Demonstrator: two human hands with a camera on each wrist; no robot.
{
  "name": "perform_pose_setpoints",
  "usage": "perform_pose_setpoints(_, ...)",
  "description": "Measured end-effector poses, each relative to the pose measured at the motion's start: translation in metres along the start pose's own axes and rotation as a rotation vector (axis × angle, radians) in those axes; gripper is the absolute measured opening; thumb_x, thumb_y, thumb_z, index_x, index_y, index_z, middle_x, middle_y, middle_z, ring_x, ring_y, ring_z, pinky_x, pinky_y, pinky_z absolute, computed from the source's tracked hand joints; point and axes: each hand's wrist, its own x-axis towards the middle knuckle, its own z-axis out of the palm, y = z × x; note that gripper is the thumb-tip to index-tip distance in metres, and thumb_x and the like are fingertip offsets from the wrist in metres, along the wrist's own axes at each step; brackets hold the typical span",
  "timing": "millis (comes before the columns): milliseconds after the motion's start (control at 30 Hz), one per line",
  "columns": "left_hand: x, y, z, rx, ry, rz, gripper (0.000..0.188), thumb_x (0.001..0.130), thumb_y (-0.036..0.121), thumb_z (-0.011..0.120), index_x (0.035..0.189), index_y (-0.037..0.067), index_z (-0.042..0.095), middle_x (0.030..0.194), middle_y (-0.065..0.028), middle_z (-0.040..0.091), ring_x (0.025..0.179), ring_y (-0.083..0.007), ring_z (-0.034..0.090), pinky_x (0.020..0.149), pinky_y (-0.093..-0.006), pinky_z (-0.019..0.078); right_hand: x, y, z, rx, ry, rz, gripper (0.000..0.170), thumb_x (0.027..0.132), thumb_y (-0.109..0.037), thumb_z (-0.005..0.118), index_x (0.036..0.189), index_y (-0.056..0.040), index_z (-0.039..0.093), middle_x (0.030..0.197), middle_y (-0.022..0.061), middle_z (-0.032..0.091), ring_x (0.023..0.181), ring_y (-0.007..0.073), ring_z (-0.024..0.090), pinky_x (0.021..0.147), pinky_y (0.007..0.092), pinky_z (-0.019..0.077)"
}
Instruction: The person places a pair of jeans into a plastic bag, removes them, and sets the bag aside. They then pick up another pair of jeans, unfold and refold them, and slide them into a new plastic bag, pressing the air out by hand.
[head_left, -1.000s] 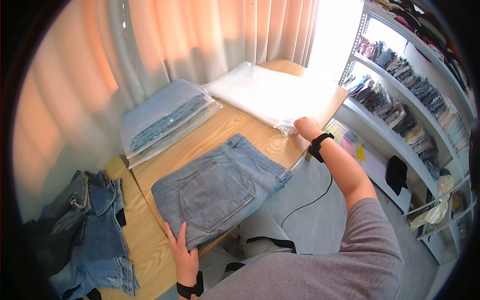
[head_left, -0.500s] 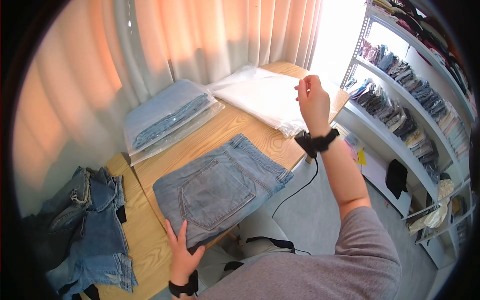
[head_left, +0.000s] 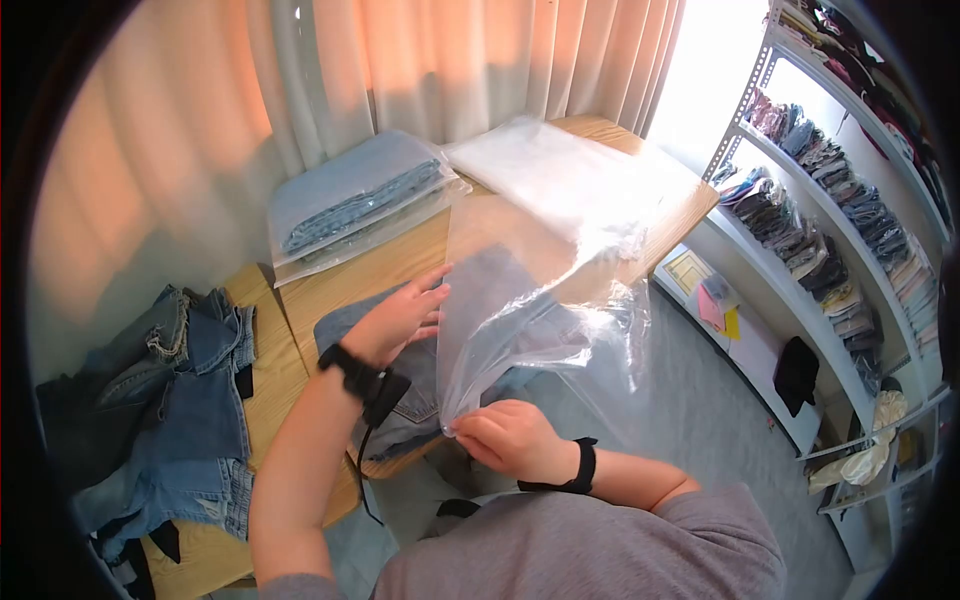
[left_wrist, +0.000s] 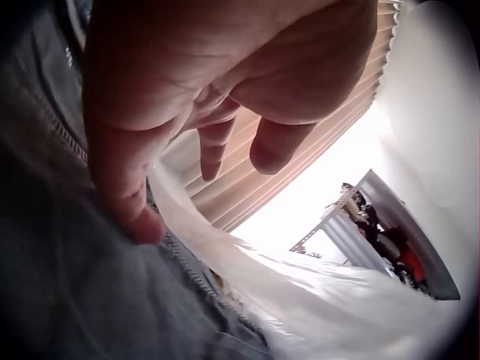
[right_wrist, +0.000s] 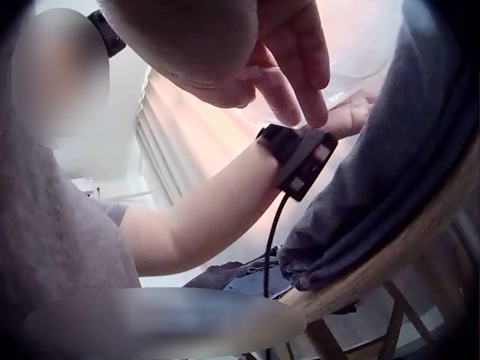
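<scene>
In the head view the right hand pinches the near corner of a clear plastic bag, which spreads over part of the folded jeans. The left hand is over the jeans at the bag's left edge, fingers extended and spread. In the left wrist view the left hand has loose fingers beside the translucent plastic, above denim. The right wrist view shows the right hand near the table edge, with the folded denim beside it.
A bagged pair of jeans lies at the back of the table, left of a stack of clear bags. Loose jeans lie at the left. Shelves of bagged clothes stand at the right.
The right hand has come from the bag stack to the near edge of the jeans, bringing a bag across. The left hand has moved from the jeans' near-left corner up to the bag's edge.
</scene>
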Motion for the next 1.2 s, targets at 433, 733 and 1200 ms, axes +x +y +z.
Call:
perform_pose_setpoints(433,0.038,0.057,0.040,0.493,0.157,0.834,0.063,0.074,-0.006,0.044,0.136,0.007,0.042,0.120,-0.0028,0.054,0.092,-0.0062,0.050,0.077,-0.0198,0.0417,-0.026,0.017,0.006,0.156,-0.128,-0.009,0.021,0.078,-0.006,0.062,0.096,-0.0035,0.053,0.112,0.0103,0.057,0.090,0.0272,0.057,0.078,0.0369,0.0467)
perform_pose_setpoints(733,-0.064,0.073,-0.111,0.156,0.605,0.804,0.065,0.076,-0.007,0.046,0.139,0.010,0.038,0.092,0.0059,0.059,0.056,-0.0004,0.035,0.050,-0.0151,0.0304,-0.001,0.004,0.025,0.313,-0.146,0.000,0.035,0.080,-0.004,0.060,0.113,-0.0012,0.053,0.124,0.0149,0.052,0.100,0.0300,0.057,0.085,0.0373,0.0462)
perform_pose_setpoints(1200,-0.190,-0.049,-0.225,0.190,1.076,0.304,0.057,0.086,0.008,0.053,0.139,0.007,0.033,0.142,-0.0130,0.034,0.113,-0.0148,0.047,0.095,-0.0294,0.0346,-0.063,0.053,0.012,1.621,-0.018,1.273,0.053,0.092,-0.043,0.050,0.115,0.0042,0.048,0.122,0.0198,0.052,0.115,0.0285,0.050,0.099,0.0386,0.0391)
